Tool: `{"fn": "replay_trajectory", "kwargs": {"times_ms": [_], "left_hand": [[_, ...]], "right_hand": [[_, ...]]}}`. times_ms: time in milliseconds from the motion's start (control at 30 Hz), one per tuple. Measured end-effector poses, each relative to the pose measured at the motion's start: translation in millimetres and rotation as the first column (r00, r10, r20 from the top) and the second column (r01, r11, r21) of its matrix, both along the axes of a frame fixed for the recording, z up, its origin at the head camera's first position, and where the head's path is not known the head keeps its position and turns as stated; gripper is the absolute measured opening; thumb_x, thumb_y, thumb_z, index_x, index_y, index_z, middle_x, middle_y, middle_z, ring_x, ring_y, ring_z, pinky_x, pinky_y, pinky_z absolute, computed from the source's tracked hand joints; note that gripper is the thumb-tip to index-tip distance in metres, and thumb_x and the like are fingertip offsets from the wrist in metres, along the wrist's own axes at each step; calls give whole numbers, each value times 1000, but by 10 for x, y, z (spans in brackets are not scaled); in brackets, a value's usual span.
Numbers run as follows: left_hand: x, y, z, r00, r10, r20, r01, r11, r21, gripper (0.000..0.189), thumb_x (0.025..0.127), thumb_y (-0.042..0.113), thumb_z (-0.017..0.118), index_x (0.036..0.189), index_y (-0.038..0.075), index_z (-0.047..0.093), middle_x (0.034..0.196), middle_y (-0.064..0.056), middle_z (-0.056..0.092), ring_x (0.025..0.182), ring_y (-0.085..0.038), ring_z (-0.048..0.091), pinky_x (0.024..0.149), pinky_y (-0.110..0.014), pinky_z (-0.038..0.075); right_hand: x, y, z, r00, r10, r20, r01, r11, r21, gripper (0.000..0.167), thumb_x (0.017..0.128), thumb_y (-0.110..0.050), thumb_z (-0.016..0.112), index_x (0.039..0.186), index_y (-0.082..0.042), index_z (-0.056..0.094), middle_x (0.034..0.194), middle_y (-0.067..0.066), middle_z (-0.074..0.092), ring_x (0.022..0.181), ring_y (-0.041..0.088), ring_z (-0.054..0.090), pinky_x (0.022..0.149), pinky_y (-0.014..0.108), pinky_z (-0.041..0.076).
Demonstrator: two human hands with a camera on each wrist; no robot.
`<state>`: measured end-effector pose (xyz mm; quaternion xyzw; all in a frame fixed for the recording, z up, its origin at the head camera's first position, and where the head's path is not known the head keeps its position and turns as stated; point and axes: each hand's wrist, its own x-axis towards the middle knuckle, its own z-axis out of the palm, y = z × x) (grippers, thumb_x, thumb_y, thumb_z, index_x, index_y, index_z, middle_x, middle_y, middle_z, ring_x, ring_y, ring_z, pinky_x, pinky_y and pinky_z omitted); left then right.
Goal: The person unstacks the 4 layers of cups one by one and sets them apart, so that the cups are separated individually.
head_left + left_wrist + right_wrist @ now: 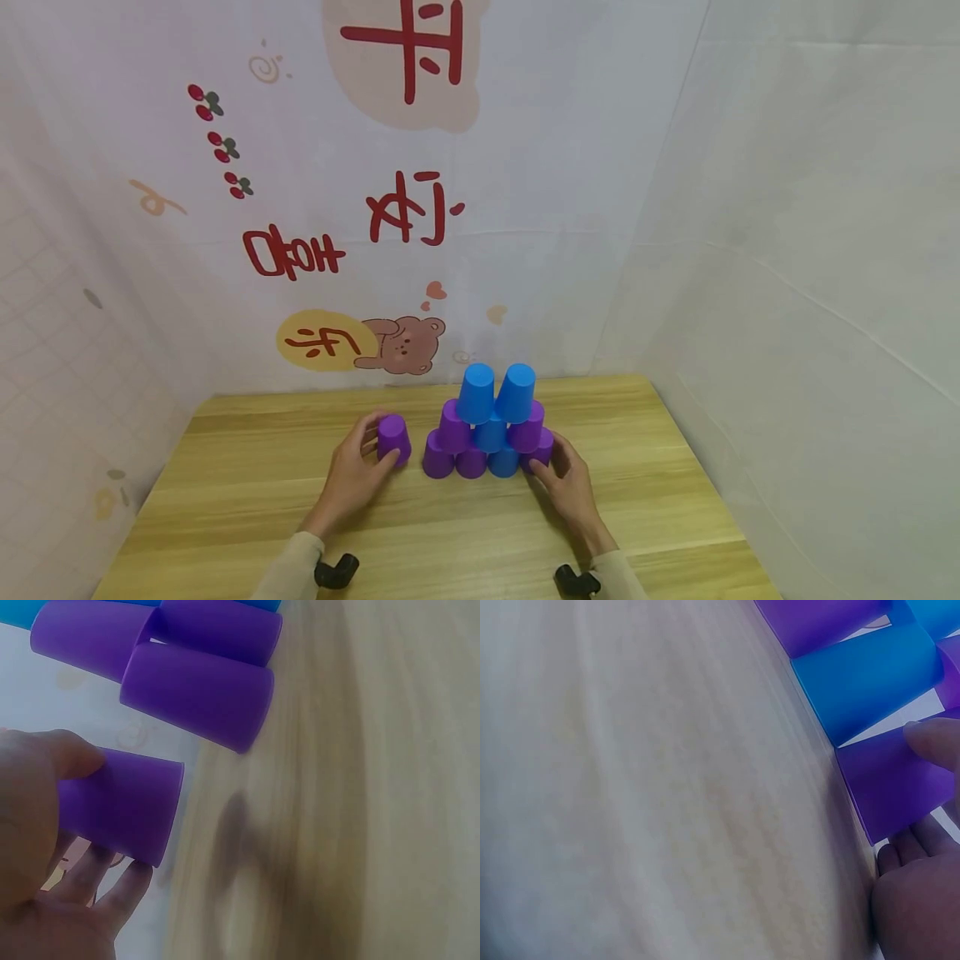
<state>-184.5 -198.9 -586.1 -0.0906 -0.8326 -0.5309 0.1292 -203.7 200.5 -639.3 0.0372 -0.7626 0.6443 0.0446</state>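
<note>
An upside-down purple cup point(393, 440) is held between the thumb and fingers of my left hand point(356, 471), left of a stacked cup pyramid. In the left wrist view this purple cup point(124, 806) hangs over the table, its shadow apart from it. My right hand point(572, 483) grips the purple cup point(892, 780) at the right end of the bottom row, thumb in front, fingers around its outer side. That row also has purple cups point(438, 457) and a blue cup point(503, 462). Above are purple, blue and purple cups, topped by two blue cups point(477, 396) side by side.
The pyramid stands on a wood-grain table point(465, 542). Behind it hangs a white cloth point(540, 250) printed with red characters and a bear point(408, 346). More white cloth point(825, 333) borders the table at the right. Black wrist mounts point(337, 572) sit by both sleeves.
</note>
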Motion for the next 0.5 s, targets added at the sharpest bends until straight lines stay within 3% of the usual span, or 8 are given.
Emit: {"fn": "replay_trajectory", "kwargs": {"times_ms": [500], "left_hand": [[3, -6, -135, 1000, -19, 3, 19, 1000, -15, 64, 94, -6, 85, 151, 5, 59, 150, -21, 70, 138, -45, 72, 112, -52, 64]], "right_hand": [[-3, -1, -5, 999, 13, -39, -13, 1000, -3, 63, 99, 0, 83, 157, -3, 59, 161, 24, 64, 138, -12, 60, 119, 7, 46]]}}
